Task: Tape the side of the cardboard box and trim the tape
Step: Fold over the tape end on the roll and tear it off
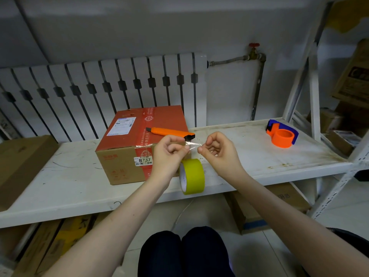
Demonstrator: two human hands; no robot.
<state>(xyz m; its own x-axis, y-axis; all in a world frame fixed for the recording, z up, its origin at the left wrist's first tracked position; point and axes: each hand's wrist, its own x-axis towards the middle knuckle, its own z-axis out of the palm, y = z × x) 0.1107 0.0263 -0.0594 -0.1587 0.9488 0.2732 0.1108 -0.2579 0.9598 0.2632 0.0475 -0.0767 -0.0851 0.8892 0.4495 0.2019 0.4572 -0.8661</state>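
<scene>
- Kneeling before a white shelf (69, 182), the person shows dark trouser knees (185, 250) at the lower edge.
- Left hand (169, 154) and right hand (219, 150) each pinch one end of a short clear tape strip (193, 145) stretched between them.
- Yellow tape roll (192, 175) hangs below the left hand, beside the box corner.
- Cardboard box (127, 156) rests on the shelf; an orange utility knife (170, 132) lies on its top.
- Orange tape dispenser (282, 135) sits well apart to the right.
- Radiator (99, 92) lines the wall behind.
</scene>
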